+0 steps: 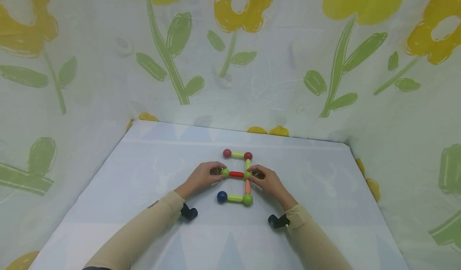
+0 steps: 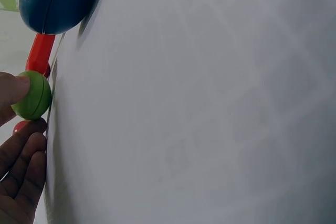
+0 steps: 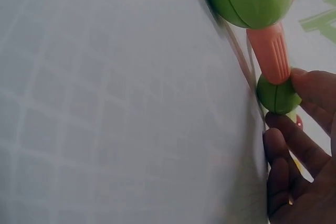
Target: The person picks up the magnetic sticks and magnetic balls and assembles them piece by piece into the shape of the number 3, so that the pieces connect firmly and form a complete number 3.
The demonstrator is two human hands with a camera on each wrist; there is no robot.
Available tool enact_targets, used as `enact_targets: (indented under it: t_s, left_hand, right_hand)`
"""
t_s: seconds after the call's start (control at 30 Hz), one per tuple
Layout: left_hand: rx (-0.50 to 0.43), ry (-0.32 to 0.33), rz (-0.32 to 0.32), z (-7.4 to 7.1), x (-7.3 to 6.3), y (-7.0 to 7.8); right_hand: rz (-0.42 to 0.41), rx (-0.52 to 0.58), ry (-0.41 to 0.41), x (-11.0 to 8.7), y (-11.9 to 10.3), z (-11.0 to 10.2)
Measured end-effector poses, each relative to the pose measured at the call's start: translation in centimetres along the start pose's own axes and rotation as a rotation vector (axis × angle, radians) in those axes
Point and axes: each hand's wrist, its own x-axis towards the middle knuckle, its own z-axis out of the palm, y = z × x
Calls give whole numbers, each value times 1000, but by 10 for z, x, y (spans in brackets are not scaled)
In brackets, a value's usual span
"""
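A figure of balls and rods lies flat on the table, shaped like a backward E. My left hand (image 1: 206,175) pinches the green ball (image 2: 34,96) at the left end of the red rod (image 1: 236,174). At the rod's other end, my right hand (image 1: 268,181) pinches a second green ball (image 3: 276,96) between thumb and fingertips. From that ball an orange rod (image 3: 270,53) runs to the near green ball (image 1: 247,200), then a yellow-green rod (image 1: 235,199) to a blue ball (image 1: 222,197). Beyond the hands, two red balls (image 1: 227,153) are joined by another yellow-green rod (image 1: 237,155).
The pale patterned table (image 1: 144,150) spreads around the figure. Behind and beside it hangs a flowered cloth (image 1: 266,82). A black wrist camera (image 1: 189,213) sits at the left cuff and another black camera (image 1: 278,221) at the right cuff, both close above the table.
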Motion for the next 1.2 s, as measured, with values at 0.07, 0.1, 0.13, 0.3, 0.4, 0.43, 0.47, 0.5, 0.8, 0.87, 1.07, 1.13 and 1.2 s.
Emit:
enact_targets:
  t_s: [0.07,0.1,0.13,0.3,0.4,0.43,0.47,0.5,0.8,0.87,1.07,1.13,1.2]
  left_hand:
    - [-2,1,-1,0,-1,0]
    - [-1,0,0,0,-1,0]
    - [-3,1,3,1,-1,0]
    - [4,17,6,1,-1,1]
    - [12,27,1,2,1,1]
    - [13,29,-2,2,1,0]
    - [14,31,-3,2,2,0]
    - [14,34,-3,2,2,-1]
    - [0,44,-16,2,1,-3]
    - [1,43,-18,1,0,-3]
    - [21,36,-48,-3,-2,-2]
    - [33,41,-70,-6,-3,-3]
    - [49,52,-91,-9,-3,-3]
  right_hand:
    - [-7,-3,1,0,1,0]
    - [-10,-5,1,0,2,0]
    - [-13,-5,1,0,2,0]
    - [-12,-10,5,2,2,0]
    - [-8,-13,8,4,2,0]
    - [-7,-15,8,5,2,0]
    - [-6,-13,6,6,1,0]
    - [-5,-10,5,6,1,0]
    - [-17,-24,12,10,-1,2]
    - [-20,-30,11,8,0,2]
    - [4,-86,13,2,4,-6]
    - [3,-125,15,0,6,-12]
    - [-22,-183,19,0,10,-18]
